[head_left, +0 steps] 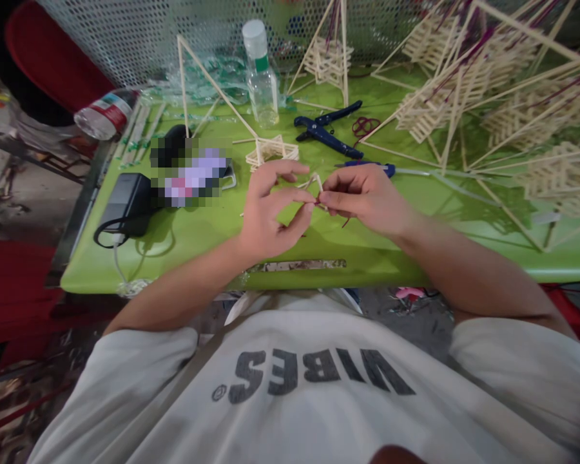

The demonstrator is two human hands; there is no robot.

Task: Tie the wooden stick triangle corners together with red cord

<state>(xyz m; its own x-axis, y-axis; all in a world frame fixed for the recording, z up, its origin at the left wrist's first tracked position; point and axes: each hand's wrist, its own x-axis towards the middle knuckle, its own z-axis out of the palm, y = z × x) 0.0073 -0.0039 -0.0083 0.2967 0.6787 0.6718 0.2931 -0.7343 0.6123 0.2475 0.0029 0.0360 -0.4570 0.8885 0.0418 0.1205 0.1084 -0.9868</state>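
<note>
My left hand (273,209) pinches a dark red thread (317,202) between thumb and forefinger, its other fingers loosely curled. Close against it, my right hand (365,198) has thumb and fingers closed on thin wooden sticks (318,183) that meet in a small peak, where the thread passes. A loose end of thread hangs below the right fingers. Parts of the sticks are hidden behind both hands. Just beyond the left hand lies a small stacked-stick frame (273,152) with longer sticks rising from it in a tall angle.
Dark blue cutting pliers (326,127) and a blue-handled tool (389,169) lie beyond my right hand. A clear bottle (261,80) stands at the back. Several stick structures (464,77) crowd the right. A black power adapter (128,203) sits left on the green table (198,258).
</note>
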